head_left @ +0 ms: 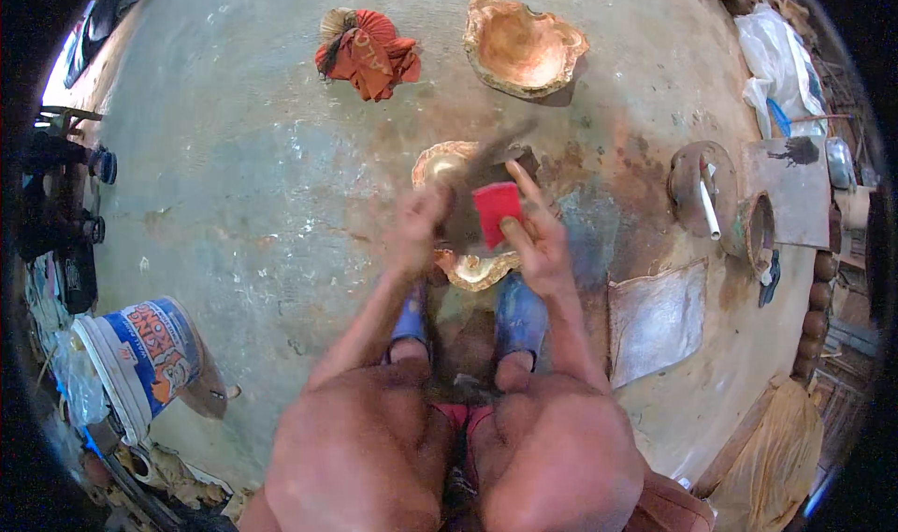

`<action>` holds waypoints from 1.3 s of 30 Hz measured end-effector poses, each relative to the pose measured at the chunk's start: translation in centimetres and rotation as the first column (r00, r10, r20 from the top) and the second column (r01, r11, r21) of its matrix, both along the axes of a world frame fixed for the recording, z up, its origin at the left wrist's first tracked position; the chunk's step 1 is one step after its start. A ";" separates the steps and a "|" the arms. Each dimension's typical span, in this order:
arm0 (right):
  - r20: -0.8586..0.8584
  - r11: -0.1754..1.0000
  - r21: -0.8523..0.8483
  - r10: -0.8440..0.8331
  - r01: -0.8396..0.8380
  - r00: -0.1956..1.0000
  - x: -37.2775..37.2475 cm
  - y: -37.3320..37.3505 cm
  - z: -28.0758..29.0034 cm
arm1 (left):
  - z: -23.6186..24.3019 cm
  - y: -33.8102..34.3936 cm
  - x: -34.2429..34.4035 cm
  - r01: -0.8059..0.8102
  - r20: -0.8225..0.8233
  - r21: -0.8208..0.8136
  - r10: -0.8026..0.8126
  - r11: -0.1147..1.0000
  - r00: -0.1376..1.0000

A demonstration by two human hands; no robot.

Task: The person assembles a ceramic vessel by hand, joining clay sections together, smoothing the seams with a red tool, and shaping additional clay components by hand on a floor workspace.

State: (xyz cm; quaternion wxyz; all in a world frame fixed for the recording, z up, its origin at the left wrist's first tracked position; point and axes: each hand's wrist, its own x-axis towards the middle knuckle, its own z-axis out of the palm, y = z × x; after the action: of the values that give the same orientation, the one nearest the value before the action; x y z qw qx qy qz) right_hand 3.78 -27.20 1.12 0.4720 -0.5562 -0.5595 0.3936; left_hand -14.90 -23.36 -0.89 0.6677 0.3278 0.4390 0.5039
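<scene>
My left hand point(424, 218), smeared by motion, is closed at the lower end of a dark, flat blade-like strip point(498, 153) that slants up to the right. What kind of tool it is, I cannot tell through the blur. Between thumb and fingers, my right hand point(544, 237) pinches a small red rectangular piece point(498, 214), its index finger pointing up toward the strip. Beneath both hands, a rough-edged, pale and orange bowl-like piece point(477, 270) rests on the floor in front of my blue shoes. My hands and a dark blurred area hide its middle.
Farther off lie a bunched orange cloth point(379, 59) and a rough-edged orange bowl point(524, 50). A white and blue bucket point(154, 354) lies tilted at left. At right are a grey sheet point(659, 321), a round dish point(692, 190), a clay-coloured pot point(753, 228) and a flat board point(790, 190).
</scene>
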 end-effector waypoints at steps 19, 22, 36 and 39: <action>0.465 0.305 -0.866 0.205 0.396 0.861 17.3 -32.7 2.4 | -7.0 -8.7 -1.6 0.251 0.290 -0.599 -0.087 0.760 0.953; 0.509 0.289 -0.849 0.226 0.442 0.831 17.9 -31.4 3.8 | -10.2 -5.1 -4.8 0.242 0.042 -0.622 -0.277 0.744 0.960; 0.641 0.959 -0.231 0.278 -0.165 0.715 -0.4 -0.6 4.1 | -13.0 10.4 -7.6 0.062 -0.372 -0.202 -0.135 0.977 0.918; 0.606 0.931 0.035 0.270 -0.364 0.748 -3.4 2.9 4.8 | -10.4 3.8 -5.1 0.031 0.313 -0.355 0.088 0.934 0.946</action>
State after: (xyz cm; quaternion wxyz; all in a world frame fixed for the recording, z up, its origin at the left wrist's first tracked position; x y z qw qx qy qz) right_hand 0.34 -24.32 5.91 0.2405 -0.5099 -0.7928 0.2315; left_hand -20.01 -19.58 -11.26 0.7713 0.1081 0.4121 0.4729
